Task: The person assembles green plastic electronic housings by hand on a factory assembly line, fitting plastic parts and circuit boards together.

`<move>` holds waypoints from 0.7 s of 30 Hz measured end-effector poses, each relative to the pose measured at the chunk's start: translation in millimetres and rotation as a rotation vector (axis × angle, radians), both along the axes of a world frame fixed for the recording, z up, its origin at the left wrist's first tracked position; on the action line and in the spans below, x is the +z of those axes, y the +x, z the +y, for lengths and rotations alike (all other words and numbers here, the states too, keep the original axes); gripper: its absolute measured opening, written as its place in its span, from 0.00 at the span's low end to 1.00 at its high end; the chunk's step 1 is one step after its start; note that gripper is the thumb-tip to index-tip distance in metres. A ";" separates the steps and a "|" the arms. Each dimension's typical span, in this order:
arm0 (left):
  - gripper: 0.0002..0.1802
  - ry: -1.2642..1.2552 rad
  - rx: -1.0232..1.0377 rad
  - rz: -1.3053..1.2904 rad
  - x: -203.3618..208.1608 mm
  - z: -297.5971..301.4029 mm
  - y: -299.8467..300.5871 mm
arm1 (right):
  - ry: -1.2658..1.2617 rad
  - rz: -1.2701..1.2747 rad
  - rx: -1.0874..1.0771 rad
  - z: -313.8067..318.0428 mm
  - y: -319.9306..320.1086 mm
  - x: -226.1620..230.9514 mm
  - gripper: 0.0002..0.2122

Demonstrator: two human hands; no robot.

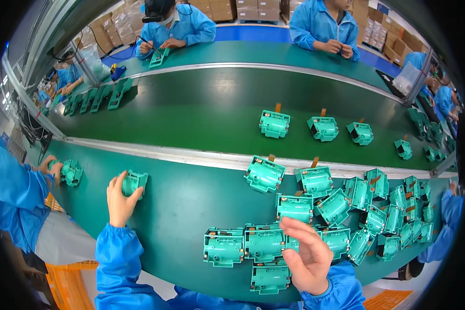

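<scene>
My left hand (120, 202) grips a teal plastic housing (135, 182) on the green work surface (181, 206) at the left. My right hand (307, 253) hovers with fingers spread over a cluster of teal housings; the nearest ones lie at its fingertips (264, 242) and below it (270, 277). Another housing (223, 247) sits left of those. It holds nothing.
A large pile of teal housings (382, 212) fills the right side. A green conveyor belt (201, 119) carries more housings (274, 124). A neighbour's hands (50, 166) hold a housing at the left. Workers in blue sit across the belt. Orange crates (67, 281) sit below.
</scene>
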State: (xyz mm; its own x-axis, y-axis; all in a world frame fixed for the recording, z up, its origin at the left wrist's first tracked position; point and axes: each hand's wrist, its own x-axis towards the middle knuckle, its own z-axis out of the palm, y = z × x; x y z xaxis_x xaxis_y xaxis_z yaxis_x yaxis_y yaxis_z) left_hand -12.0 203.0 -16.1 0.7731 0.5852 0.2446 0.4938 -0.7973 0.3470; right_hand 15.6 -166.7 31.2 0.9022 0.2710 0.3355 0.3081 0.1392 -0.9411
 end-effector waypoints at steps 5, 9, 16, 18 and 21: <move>0.34 0.154 -0.237 -0.165 5.0 -37.7 2.0 | 0.013 -0.008 -0.049 -2.0 6.7 -7.7 0.14; 0.35 -0.232 -0.802 -0.050 35.5 -106.7 19.0 | 0.020 0.011 -0.071 -4.4 9.7 -9.7 0.14; 0.44 -0.131 -1.186 0.030 22.9 -156.9 140.4 | 0.057 0.000 -0.062 -3.3 7.7 -11.4 0.13; 0.41 -0.345 -1.373 0.099 16.1 -158.8 157.8 | 0.073 0.007 -0.048 -3.2 7.9 -11.8 0.12; 0.40 -0.306 -1.372 0.141 12.0 -162.6 146.3 | 0.066 0.007 -0.056 -8.7 8.0 -11.1 0.11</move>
